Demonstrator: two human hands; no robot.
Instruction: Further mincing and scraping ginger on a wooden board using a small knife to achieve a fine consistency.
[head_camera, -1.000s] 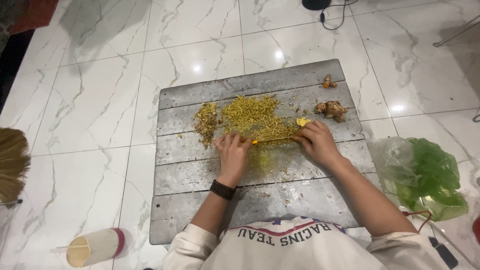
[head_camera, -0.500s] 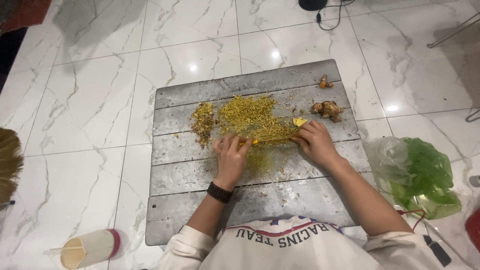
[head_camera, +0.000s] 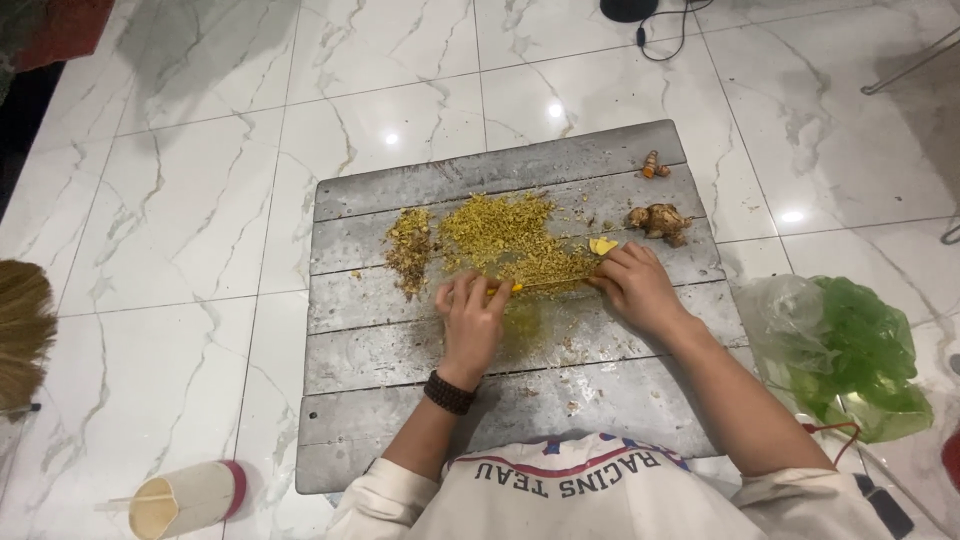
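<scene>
A grey wooden board (head_camera: 400, 370) lies on the white marble floor. On it sits a pile of finely chopped yellow root (head_camera: 500, 232), with a smaller brownish pile (head_camera: 410, 250) to its left. My left hand (head_camera: 472, 322) and my right hand (head_camera: 632, 287) each hold one end of a long thin knife blade (head_camera: 550, 287) lying across the near edge of the yellow pile. A yellow slice (head_camera: 602, 245) lies just beyond my right fingers. A whole knobbly root (head_camera: 660, 220) and a small orange piece (head_camera: 655, 168) rest at the board's far right.
A clear and green plastic bag (head_camera: 850, 355) lies right of the board. A lidded container (head_camera: 185, 497) lies on the floor at lower left, a straw broom (head_camera: 20, 335) at the left edge. A black cable (head_camera: 670, 35) runs at the top.
Both hands with the blade have stayed at the near edge of the yellow pile, shifting only slightly. The view drifted a little.
</scene>
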